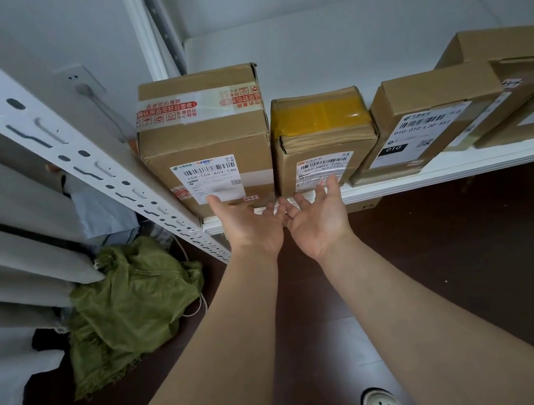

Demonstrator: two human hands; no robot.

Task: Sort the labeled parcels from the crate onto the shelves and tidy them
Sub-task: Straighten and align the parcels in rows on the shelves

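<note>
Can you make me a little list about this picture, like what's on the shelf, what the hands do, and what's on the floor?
Shelf: white shelf with cardboard boxes in a row
First box: tall box with red-printed tape, far left
Second box: shorter box with yellow tape
Third box: box marked 010, turned at an angle
Left hand: open, fingertips at the tall box's front
Right hand: open, fingertips at the shorter box's label
Floor: green sack, crumpled, at the left
</note>
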